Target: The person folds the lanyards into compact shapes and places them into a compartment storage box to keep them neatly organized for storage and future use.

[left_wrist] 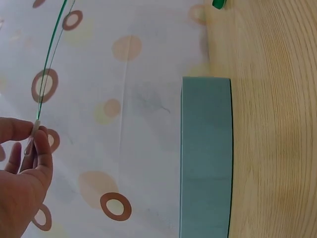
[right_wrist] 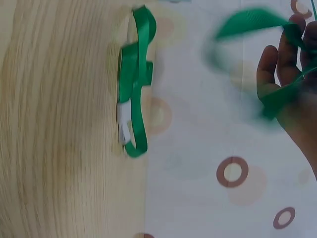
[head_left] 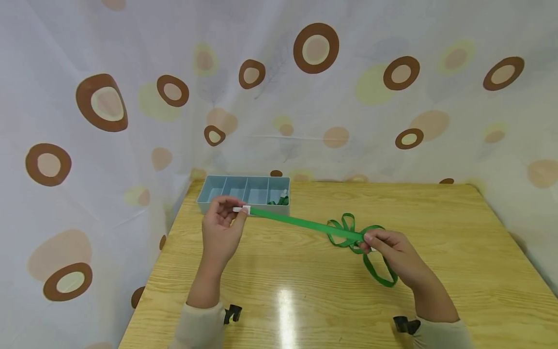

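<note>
A green lanyard strap (head_left: 301, 223) stretches between the two hands above the table. My left hand (head_left: 220, 235) pinches its white plastic end piece (head_left: 246, 210) between thumb and fingers, as the left wrist view also shows. Farther along, my right hand (head_left: 398, 254) pinches the strap, with a loose green loop (head_left: 378, 274) hanging below the fingers. Another green lanyard (right_wrist: 142, 74) with a white clip (right_wrist: 125, 119) lies on the table near the right hand. Behind the left hand stands a light blue divided box (head_left: 272, 210).
One compartment at the box's right end holds a green lanyard (head_left: 284, 199) with a white clip. The wooden table (head_left: 305, 291) meets a patterned cloth (head_left: 270, 106) at the back and sides.
</note>
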A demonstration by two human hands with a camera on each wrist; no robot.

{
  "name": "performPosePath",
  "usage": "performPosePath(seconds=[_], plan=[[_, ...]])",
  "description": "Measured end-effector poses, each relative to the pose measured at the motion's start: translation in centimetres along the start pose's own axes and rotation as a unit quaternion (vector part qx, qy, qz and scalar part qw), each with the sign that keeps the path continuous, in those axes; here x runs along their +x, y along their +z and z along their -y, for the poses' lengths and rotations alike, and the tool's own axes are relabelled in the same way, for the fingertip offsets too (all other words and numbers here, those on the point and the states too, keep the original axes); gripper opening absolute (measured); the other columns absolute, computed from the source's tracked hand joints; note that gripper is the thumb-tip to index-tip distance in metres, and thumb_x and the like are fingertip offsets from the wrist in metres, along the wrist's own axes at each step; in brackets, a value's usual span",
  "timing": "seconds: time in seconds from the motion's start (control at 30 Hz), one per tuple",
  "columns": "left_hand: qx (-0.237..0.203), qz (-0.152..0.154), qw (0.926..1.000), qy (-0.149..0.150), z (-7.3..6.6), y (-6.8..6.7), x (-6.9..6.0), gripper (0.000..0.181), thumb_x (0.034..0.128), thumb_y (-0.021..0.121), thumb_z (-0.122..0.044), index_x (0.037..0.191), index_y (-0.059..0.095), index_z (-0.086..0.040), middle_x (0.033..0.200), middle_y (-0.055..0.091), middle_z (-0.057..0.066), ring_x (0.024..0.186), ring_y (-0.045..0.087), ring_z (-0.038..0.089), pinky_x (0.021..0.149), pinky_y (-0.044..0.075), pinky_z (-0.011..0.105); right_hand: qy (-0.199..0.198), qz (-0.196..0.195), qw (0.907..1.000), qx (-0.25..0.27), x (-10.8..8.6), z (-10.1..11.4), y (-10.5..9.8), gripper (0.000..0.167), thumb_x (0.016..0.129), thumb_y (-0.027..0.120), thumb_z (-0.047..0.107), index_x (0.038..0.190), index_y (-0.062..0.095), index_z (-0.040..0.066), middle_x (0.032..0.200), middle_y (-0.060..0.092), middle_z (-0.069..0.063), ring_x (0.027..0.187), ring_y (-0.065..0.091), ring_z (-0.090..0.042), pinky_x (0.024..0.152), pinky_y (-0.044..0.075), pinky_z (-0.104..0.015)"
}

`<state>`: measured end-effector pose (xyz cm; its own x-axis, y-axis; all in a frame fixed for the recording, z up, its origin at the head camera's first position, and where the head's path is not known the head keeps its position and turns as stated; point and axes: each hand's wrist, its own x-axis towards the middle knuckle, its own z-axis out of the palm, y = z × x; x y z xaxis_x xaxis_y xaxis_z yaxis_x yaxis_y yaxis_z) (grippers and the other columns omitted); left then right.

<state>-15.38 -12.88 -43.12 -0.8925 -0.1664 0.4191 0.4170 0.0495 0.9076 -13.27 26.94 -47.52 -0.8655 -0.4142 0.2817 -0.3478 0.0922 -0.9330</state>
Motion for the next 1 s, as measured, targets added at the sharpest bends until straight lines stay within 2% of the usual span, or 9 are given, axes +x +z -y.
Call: performPosePath(seconds=[0.17,0.4,0.63,0.83,0.93,1.0], plan=[[0.002,-0.021,0.9998,-0.005,0.3,-0.7,0.4,0.025,0.0959,0.069,0.012,0.117,0.056,0.009,0.11,0.065,0.02,0.102,0.068,0.018,0.087,0.059,0.019,0.011,-0.015,0.9998,-0.005,-1.1,0.2,-1.9,0.027,0.112,0.042,-0.003,0.11,0.069,-0.009,0.1,0.07,0.002,0.097,0.064,-0.01,0.089,0.052,-0.019],[0.006,-0.051,0.9985,-0.019,0.7,-1.5,0.9,0.027,0.0957,0.069,0.011,0.119,0.055,0.007,0.108,0.066,0.012,0.102,0.068,0.019,0.087,0.058,0.019,0.017,-0.028,0.9995,-0.001,-2.2,0.1,-3.6,0.026,0.112,0.042,-0.005,0.111,0.068,-0.01,0.101,0.07,0.005,0.095,0.063,-0.011,0.083,0.051,-0.022],[0.015,-0.07,0.9972,-0.025,0.9,-2.4,1.2,0.029,0.096,0.068,0.011,0.121,0.054,0.007,0.108,0.066,0.01,0.104,0.068,0.019,0.088,0.058,0.019,0.021,-0.063,0.9978,-0.009,-3.5,-0.2,-5.1,0.024,0.111,0.043,-0.006,0.112,0.065,-0.016,0.102,0.069,0.004,0.095,0.062,-0.011,0.089,0.05,-0.017],[0.016,-0.068,0.9972,-0.027,1.0,-2.5,1.2,0.031,0.0962,0.068,0.011,0.124,0.053,0.008,0.109,0.066,0.01,0.104,0.068,0.021,0.088,0.058,0.018,0.027,-0.065,0.9975,0.003,-4.1,-0.4,-5.9,0.023,0.11,0.045,-0.007,0.107,0.068,-0.011,0.102,0.069,0.004,0.097,0.062,-0.011,0.092,0.049,-0.016],[0.013,-0.07,0.9971,-0.027,1.1,-2.6,1.2,0.032,0.096,0.068,0.011,0.124,0.053,0.007,0.109,0.067,0.01,0.104,0.068,0.023,0.088,0.058,0.019,0.032,-0.06,0.9976,-0.01,-4.4,-0.5,-6.1,0.023,0.11,0.046,-0.007,0.101,0.068,-0.007,0.1,0.067,0.003,0.097,0.062,-0.013,0.091,0.048,-0.017],[0.014,-0.072,0.997,-0.026,1.1,-2.6,1.2,0.032,0.0959,0.068,0.012,0.124,0.053,0.007,0.108,0.067,0.01,0.104,0.069,0.023,0.088,0.059,0.019,0.042,-0.064,0.9963,-0.039,-4.5,-0.4,-6.2,0.023,0.11,0.048,-0.005,0.098,0.068,-0.003,0.098,0.066,0.002,0.096,0.061,-0.014,0.089,0.047,-0.018]])
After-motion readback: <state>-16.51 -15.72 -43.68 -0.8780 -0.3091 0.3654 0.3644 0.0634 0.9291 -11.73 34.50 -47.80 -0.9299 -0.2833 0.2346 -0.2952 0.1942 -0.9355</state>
